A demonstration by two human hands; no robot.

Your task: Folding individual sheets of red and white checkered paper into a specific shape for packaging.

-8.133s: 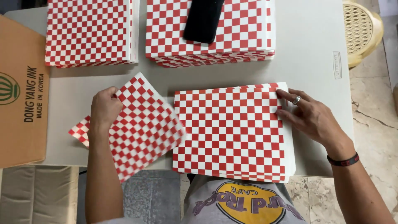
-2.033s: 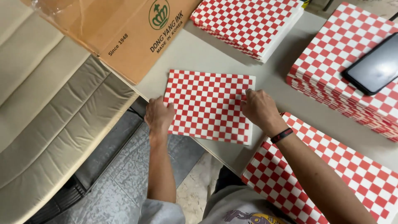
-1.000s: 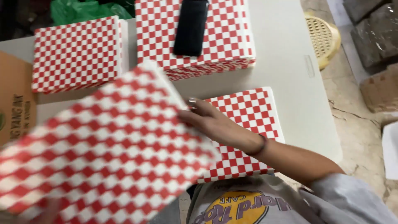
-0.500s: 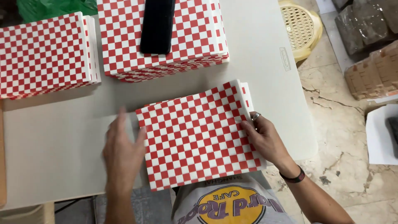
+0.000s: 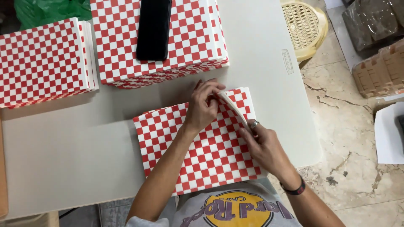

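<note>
A pale grey worktop stands over a cracked marble floor, with a round yellow plastic stool just past its far right corner. Near the front edge lies a stack of red-and-white checkered paper sheets, slightly askew, its near edge overhanging toward the person's printed shirt. The left hand reaches across the stack to its far right corner, fingers curled and pinching the raised edge of the top sheet. The right hand, a ring on one finger and a dark band on the wrist, rests along the stack's right edge, fingers closed against the lifted sheets there. Beyond them sits a taller pile of the same checkered paper with a black phone lying on top, and a second pile to the far left, beside green plastic.
</note>
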